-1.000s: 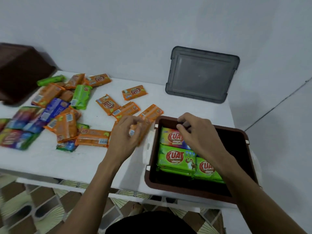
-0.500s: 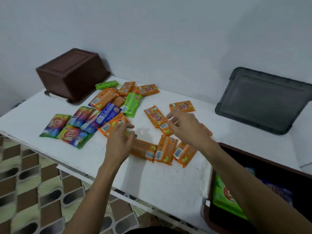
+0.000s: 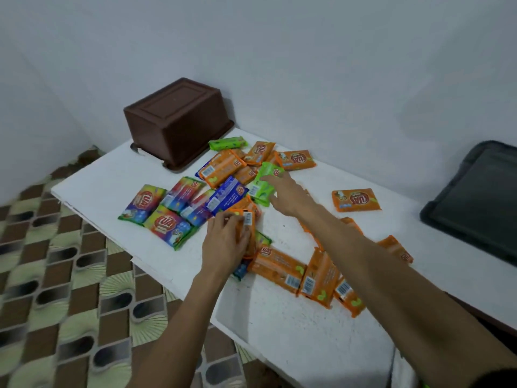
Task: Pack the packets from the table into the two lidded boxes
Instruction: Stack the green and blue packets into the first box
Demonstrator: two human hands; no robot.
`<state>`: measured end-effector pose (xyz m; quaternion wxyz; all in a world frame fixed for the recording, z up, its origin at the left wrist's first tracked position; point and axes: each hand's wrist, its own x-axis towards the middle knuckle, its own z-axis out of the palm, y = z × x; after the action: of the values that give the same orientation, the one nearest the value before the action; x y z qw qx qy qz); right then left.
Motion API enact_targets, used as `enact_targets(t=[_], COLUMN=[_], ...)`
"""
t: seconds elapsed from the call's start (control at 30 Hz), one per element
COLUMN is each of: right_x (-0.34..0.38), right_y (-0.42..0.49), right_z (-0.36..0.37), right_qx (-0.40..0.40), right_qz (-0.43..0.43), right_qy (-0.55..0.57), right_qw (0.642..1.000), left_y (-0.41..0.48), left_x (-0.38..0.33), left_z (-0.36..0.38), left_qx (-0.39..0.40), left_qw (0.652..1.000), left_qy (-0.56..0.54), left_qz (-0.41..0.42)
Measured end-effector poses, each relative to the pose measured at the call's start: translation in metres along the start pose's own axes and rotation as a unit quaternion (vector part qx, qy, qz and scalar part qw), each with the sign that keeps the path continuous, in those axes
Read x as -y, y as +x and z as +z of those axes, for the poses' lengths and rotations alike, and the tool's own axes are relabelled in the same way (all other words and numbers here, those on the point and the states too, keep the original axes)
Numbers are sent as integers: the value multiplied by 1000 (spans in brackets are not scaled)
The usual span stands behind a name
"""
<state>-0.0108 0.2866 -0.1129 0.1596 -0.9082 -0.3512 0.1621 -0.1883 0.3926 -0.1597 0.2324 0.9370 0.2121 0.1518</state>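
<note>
On your bench (image 3: 293,331), take the overturned box (image 3: 176,121) at the far left corner as your mark. The packets (image 3: 223,175) lie heaped just right of it. A row of packets (image 3: 307,275) lies nearer you, a lone packet (image 3: 355,199) farther right, and the lid (image 3: 475,197) well beyond that.

The right hand (image 3: 291,197) has been carried away from the open brown box, across the table, to the far pile, where its straight fingers are laid on a bright green foil packet (image 3: 264,186). The left hand (image 3: 226,242) has been shifted leftward and is curled on an orange foil packet with a white barcode (image 3: 246,219). The upturned brown plastic box (image 3: 176,121) has been brought fully into view.
</note>
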Motion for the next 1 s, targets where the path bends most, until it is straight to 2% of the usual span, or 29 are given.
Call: enact_targets(t=[0.27,0.5,0.63,0.73,0.83,0.9,1.0], right_x=[9,9,7,4,0,-3,-9], right_y=[44,50,51,45,35,28,18], right_z=[7,8,9,11,11,10,6], right_qx=[97,121,118,82,12,-54,-135], right_qz=[9,13,26,38,36,32,44], right_qy=[-187,-164,-98,-16,64,109,173], right_qw=[978,979,988,996,997,992,975], left_y=[0,1,1,3,16,28,45], left_x=[7,8,7,9,13,16,19], left_z=[3,3,2,-2,-10,-13,-15], left_qx=[5,11,14,29,52,34,-13], left_qw=[1000,1000,1000,999,997,998,998], left_qy=[-10,-13,-14,-21,-51,-42,36], left_qz=[3,-4,-2,-1,-25,-27,-41])
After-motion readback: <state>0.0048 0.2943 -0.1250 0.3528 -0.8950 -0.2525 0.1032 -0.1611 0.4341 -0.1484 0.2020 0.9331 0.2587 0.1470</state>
